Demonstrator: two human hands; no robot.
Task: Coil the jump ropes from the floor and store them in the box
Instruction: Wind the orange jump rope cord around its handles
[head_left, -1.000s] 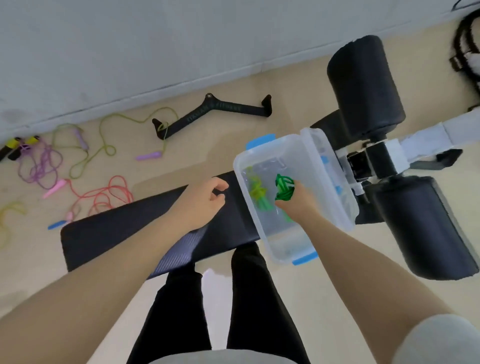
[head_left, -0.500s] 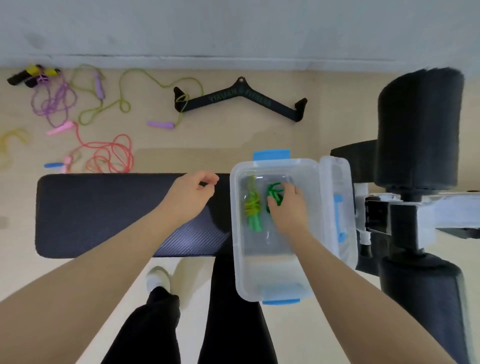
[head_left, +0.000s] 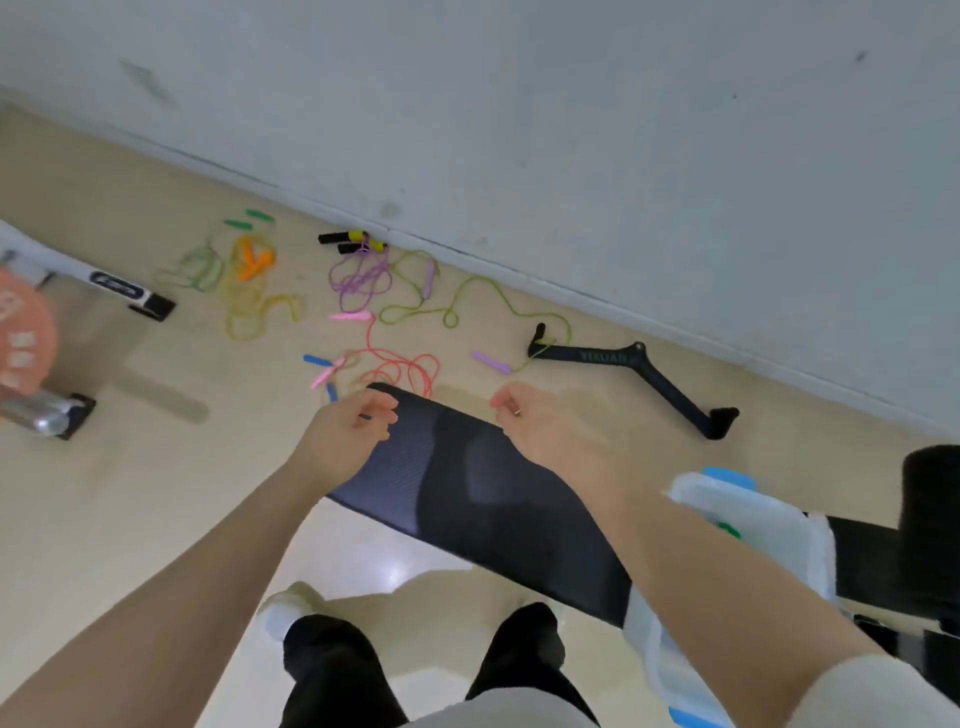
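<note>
Several jump ropes lie tangled on the floor by the wall: a red rope (head_left: 400, 366) with pink handles nearest the bench, a purple rope (head_left: 358, 278), an olive-green rope (head_left: 467, 296) with lilac handles, and a yellow rope (head_left: 249, 306) with orange handles. The clear plastic box (head_left: 763, 525) with blue latches sits on the bench at the right, partly behind my right arm, a bit of green rope showing inside. My left hand (head_left: 348, 431) and my right hand (head_left: 540, 426) hover over the bench's far end, fingers loosely curled, holding nothing.
A black padded bench (head_left: 467, 488) runs across under my hands. A black V-shaped cable handle (head_left: 634, 364) lies on the floor near the wall. A black roller pad (head_left: 930, 519) stands at the right. Gym gear with an orange plate (head_left: 21, 343) is at the left.
My right hand left the box and the green rope stayed inside. Both hands moved out over the bench's far end, and my view swung left toward the ropes on the floor.
</note>
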